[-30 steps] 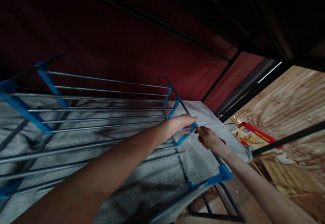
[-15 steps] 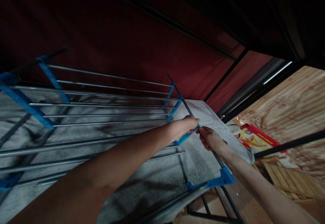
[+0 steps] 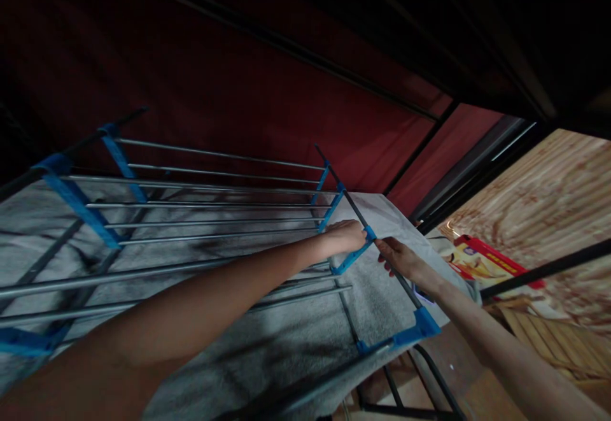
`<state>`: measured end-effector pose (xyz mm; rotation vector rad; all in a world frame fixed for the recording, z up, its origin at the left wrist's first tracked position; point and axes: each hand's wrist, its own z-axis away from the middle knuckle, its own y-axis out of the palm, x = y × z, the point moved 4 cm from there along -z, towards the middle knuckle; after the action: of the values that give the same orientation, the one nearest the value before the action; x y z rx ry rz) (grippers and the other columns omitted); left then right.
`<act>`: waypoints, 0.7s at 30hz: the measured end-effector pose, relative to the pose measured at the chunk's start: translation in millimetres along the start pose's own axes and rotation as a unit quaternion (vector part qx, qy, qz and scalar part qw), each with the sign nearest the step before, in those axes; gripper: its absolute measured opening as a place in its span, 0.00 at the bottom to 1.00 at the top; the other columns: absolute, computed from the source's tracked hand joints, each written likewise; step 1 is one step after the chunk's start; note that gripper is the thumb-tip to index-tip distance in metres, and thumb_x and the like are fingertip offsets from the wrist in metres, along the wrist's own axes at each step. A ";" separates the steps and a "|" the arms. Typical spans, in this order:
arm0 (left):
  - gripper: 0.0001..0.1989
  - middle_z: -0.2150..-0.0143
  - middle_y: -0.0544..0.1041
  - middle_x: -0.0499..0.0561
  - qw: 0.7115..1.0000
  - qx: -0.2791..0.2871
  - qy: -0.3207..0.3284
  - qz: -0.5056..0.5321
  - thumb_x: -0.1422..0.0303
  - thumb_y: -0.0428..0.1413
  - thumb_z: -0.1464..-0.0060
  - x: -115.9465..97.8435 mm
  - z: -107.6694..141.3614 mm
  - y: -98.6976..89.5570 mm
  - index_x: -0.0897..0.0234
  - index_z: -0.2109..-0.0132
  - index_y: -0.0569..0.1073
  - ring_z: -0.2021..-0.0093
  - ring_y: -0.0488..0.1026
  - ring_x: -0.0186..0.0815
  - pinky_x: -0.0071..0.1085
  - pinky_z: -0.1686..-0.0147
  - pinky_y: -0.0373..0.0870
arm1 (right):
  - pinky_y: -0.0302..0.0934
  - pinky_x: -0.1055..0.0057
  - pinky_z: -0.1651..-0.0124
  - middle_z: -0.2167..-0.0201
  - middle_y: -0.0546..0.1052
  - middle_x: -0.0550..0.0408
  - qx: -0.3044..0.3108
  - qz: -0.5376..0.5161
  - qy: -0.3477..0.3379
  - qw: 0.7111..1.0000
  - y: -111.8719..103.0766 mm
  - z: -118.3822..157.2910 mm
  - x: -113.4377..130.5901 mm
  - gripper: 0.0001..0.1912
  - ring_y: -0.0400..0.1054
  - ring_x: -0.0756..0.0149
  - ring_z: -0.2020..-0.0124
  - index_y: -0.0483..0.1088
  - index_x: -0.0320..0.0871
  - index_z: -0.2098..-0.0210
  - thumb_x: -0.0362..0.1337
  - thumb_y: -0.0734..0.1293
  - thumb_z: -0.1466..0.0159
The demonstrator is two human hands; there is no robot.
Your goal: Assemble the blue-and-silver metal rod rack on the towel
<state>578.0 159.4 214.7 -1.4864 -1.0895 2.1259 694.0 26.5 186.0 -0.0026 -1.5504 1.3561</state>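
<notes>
Rack: the shoe-rack-like frame of grey metal tubes and blue plastic brackets (image 3: pixel 210 205) spans the left and centre, on grey fuzzy cloth (image 3: pixel 375 300).
Long axis: its tubes run roughly left to right.
End pole: the slim dark metal pole (image 3: pixel 356 207) slants from upper centre toward lower right.
Bracket: the blue plastic end bracket (image 3: pixel 351 262), right of centre, slopes down-left from the pole.
Left hand: the left hand (image 3: pixel 344 236) curls, knuckles up, at the bracket's upper end; fingers mostly hidden, grip unclear.
Right hand: the right hand (image 3: pixel 398 260) points up-left, thumb and forefinger pinching the pole beside the bracket.
</notes>
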 end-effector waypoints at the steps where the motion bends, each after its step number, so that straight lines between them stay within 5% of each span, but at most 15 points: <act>1: 0.17 0.46 0.75 0.65 1.000 -0.004 0.009 -0.023 0.61 0.49 0.39 5.4 7.7 -1.2 0.69 0.51 0.74 0.44 0.71 0.49 0.36 0.49 0.68 | 0.65 0.73 0.71 0.67 0.76 0.52 -0.022 0.003 -0.015 1.000 -3.1 -1.9 0.7 0.19 0.69 0.68 0.71 0.68 0.41 0.52 0.49 0.61 0.35; 5: 0.15 0.48 0.76 0.62 0.991 -0.011 0.060 -0.123 0.65 0.49 0.39 19.2 32.8 1.7 0.66 0.51 0.74 0.46 0.73 0.48 0.37 0.49 0.68 | 0.66 0.68 0.49 0.58 0.77 0.51 0.011 -0.092 -0.057 0.994 2.0 -9.7 11.4 0.18 0.71 0.64 0.55 0.70 0.42 0.51 0.40 0.64 0.40; 12: 0.14 0.51 0.78 0.61 0.995 -0.014 0.032 -0.094 0.66 0.47 0.39 26.1 27.6 8.9 0.65 0.55 0.75 0.51 0.75 0.48 0.35 0.56 0.70 | 0.69 0.68 0.51 0.68 0.75 0.53 0.025 -0.219 -0.021 0.975 18.6 -17.5 11.0 0.13 0.71 0.66 0.63 0.72 0.40 0.59 0.33 0.64 0.44; 21: 0.13 0.56 0.79 0.59 0.996 -0.009 0.023 -0.085 0.67 0.48 0.39 28.9 18.7 9.1 0.64 0.58 0.76 0.55 0.76 0.45 0.33 0.60 0.70 | 0.70 0.69 0.52 0.65 0.74 0.53 0.008 -0.213 -0.023 0.977 25.3 -23.1 1.6 0.10 0.72 0.68 0.63 0.69 0.40 0.58 0.33 0.62 0.40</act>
<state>550.9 164.6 192.2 -1.3896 -1.1759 1.9631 693.9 53.4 164.8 0.3550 -1.4746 1.0320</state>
